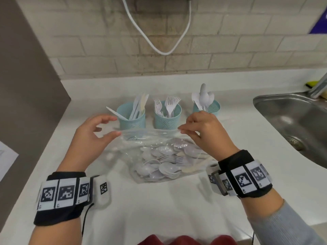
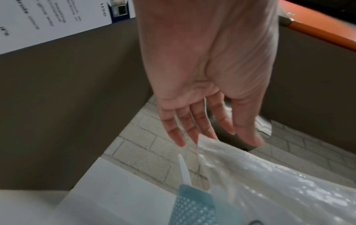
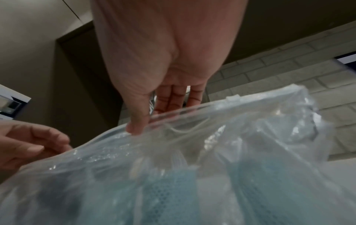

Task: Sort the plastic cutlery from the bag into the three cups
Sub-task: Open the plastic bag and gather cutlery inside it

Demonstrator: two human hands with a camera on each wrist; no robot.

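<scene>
A clear plastic bag (image 1: 159,156) full of white spoons, forks and knives lies on the white counter (image 1: 159,200) in front of three teal cups. The left cup (image 1: 131,119) holds knives, the middle cup (image 1: 167,117) forks, the right cup (image 1: 212,106) spoons. My right hand (image 1: 180,129) pinches the bag's top edge near its right side; in the right wrist view its thumb (image 3: 134,127) lies on the bag (image 3: 212,152) rim. My left hand (image 1: 115,126) hovers at the bag's top left corner with its fingers spread, and the thumb tip just touches the plastic.
A steel sink (image 1: 265,106) with a faucet (image 1: 318,85) is set into the counter at the right. A grey panel (image 1: 26,85) closes off the left side. A white cable (image 1: 159,48) hangs on the tiled wall behind the cups.
</scene>
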